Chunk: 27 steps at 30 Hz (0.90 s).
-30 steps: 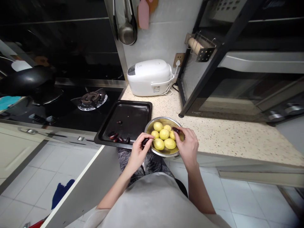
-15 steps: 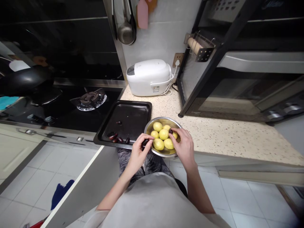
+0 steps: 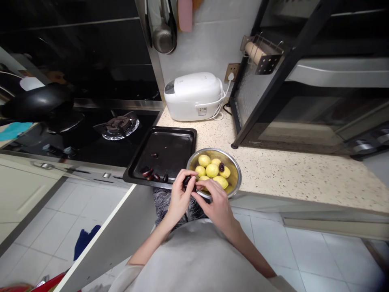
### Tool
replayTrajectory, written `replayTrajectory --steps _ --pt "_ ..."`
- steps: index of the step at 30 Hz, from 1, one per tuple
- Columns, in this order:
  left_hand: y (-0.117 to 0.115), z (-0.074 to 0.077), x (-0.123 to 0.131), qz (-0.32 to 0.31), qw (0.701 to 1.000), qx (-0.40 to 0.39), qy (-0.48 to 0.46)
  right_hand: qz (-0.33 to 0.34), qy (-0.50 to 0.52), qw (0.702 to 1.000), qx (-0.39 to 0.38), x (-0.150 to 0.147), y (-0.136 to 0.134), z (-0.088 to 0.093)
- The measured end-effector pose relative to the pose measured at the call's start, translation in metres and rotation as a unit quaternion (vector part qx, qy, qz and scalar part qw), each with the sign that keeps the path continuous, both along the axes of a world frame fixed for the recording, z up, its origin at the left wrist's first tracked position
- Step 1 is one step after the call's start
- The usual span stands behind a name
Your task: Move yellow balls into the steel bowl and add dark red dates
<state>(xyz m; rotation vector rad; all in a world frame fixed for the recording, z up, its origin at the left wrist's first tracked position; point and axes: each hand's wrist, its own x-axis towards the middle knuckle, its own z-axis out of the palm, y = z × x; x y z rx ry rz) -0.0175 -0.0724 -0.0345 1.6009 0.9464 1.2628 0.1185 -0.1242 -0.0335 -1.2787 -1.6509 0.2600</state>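
My left hand (image 3: 180, 196) is closed on a dark red oval fruit (image 3: 186, 181) at the near left rim of a steel bowl (image 3: 236, 178). Close beside it, the bent fingers of my right hand (image 3: 214, 200) nearly meet my left fingertips; what they pinch, if anything, is too small to tell. Several yellow round fruits (image 3: 212, 170) lie in the bowl, and one dark fruit (image 3: 221, 167) rests on top of them. On the black baking tray (image 3: 173, 142) to the left are several more dark red fruits (image 3: 148, 172).
A white appliance (image 3: 194, 97) stands behind the tray. To the left are a gas burner (image 3: 118, 125) and a black wok (image 3: 39, 101). A black rack (image 3: 264, 97) with an oven (image 3: 304, 117) stands at the right. An open cabinet door (image 3: 118, 227) juts out below the tray.
My right hand has left the dark fruit on the yellow ones and moved left and down to my left hand. The view has shifted slightly.
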Motion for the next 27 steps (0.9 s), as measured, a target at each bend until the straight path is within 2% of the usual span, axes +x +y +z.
replayTrajectory --steps 4,9,12,17,20,27 --pt "-0.001 -0.001 0.000 0.003 1.000 0.006 0.009 0.019 0.045 0.998 -0.031 -0.007 0.000 -0.003" --pt "-0.004 -0.001 0.000 -0.003 1.000 -0.021 -0.004 -0.002 0.055 0.998 -0.023 -0.004 0.002 -0.001" --pt "-0.003 -0.003 -0.001 -0.010 0.999 -0.039 -0.031 -0.042 0.042 0.998 -0.012 0.006 0.001 -0.001" --pt "-0.003 -0.008 -0.002 -0.016 0.997 -0.038 -0.064 -0.135 -0.014 0.991 0.001 0.042 0.000 -0.008" --pt "-0.003 -0.009 0.000 -0.023 0.996 -0.042 -0.081 -0.164 -0.044 0.985 -0.008 0.060 -0.001 -0.014" --pt "-0.005 -0.006 0.004 -0.030 0.993 -0.050 -0.104 -0.213 -0.118 0.970 -0.025 0.070 0.001 -0.026"
